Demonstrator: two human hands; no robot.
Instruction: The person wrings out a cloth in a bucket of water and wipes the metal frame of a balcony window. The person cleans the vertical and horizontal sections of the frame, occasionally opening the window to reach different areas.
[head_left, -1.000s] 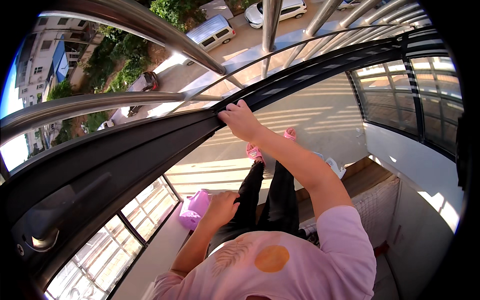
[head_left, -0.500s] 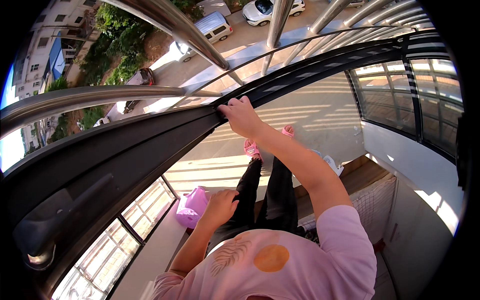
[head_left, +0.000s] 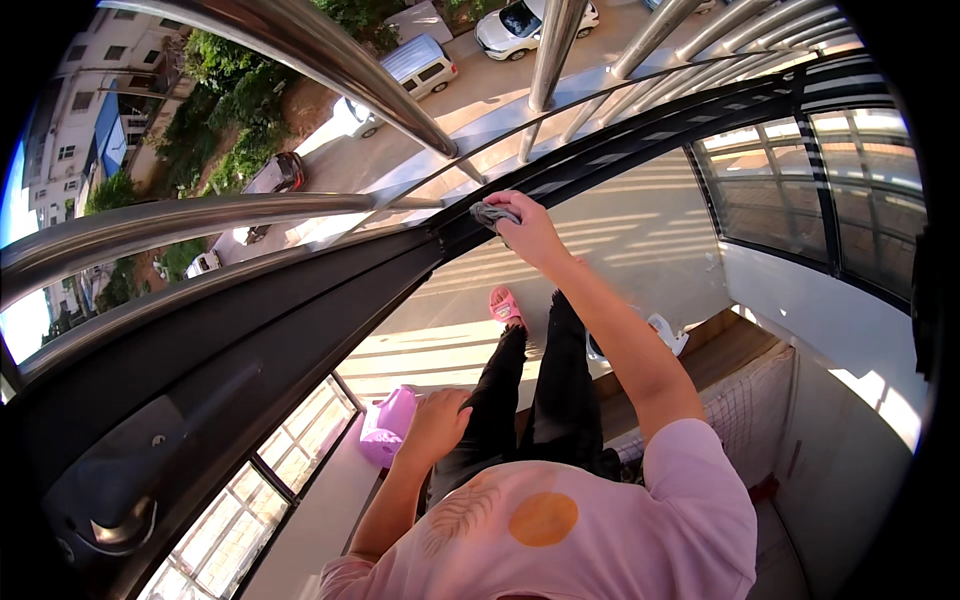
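A crumpled grey cloth [head_left: 495, 214] is pinched in my right hand [head_left: 525, 228], which is closed around it. My right arm reaches forward, and the hand is over the dark window frame [head_left: 600, 150], just right of where the frame meets a wide dark sash [head_left: 240, 300]. Whether the cloth touches the frame I cannot tell. My left hand [head_left: 437, 425] hangs low by my left thigh, its fingers loosely apart and nothing in it. Close beside that hand is a pink-purple plastic basket [head_left: 385, 425].
Shiny metal railing bars [head_left: 290, 212] run just outside the window. Far below are a road, trees and parked cars, among them a white car [head_left: 515, 28]. A window handle [head_left: 125, 520] is at lower left. Beside my legs, a white object [head_left: 665, 335] is partly hidden.
My right hand has shifted slightly right and off the sash corner; the grey cloth in it now shows. My left hand is nearly still. One pink slipper is now hidden behind my right arm.
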